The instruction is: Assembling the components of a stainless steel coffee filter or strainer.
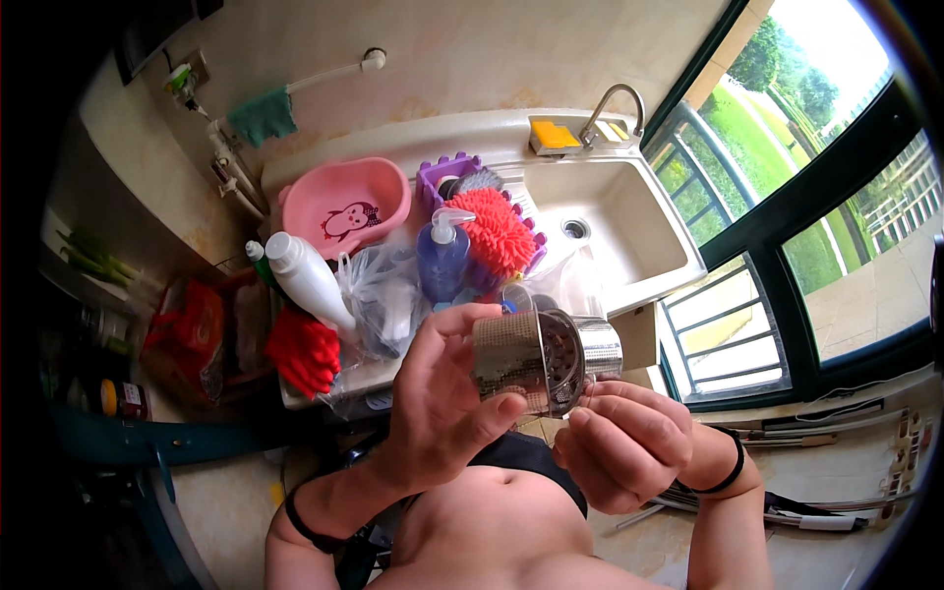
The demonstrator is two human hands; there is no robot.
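Observation:
In front of my belly, my left hand (423,393) is wrapped round a shiny perforated metal strainer basket (509,352). The basket lies tilted on its side, with its round end facing right. Beyond that end shows a second, narrower shiny metal piece (602,347); whether the two are joined I cannot tell. My right hand (634,442) is closed, its thumb and fingertips pinching at the basket's lower right rim, where a thin wire seems to stick out. What exactly lies between those fingertips is too small to make out.
Beyond my hands stands a white sink (600,221) with a curved tap (621,98). On its drainboard are a pink basin (346,206), a blue pump bottle (442,258), a red chenille mitt (492,233), a white bottle (310,280) and red gloves (303,351). A window (747,177) is at right.

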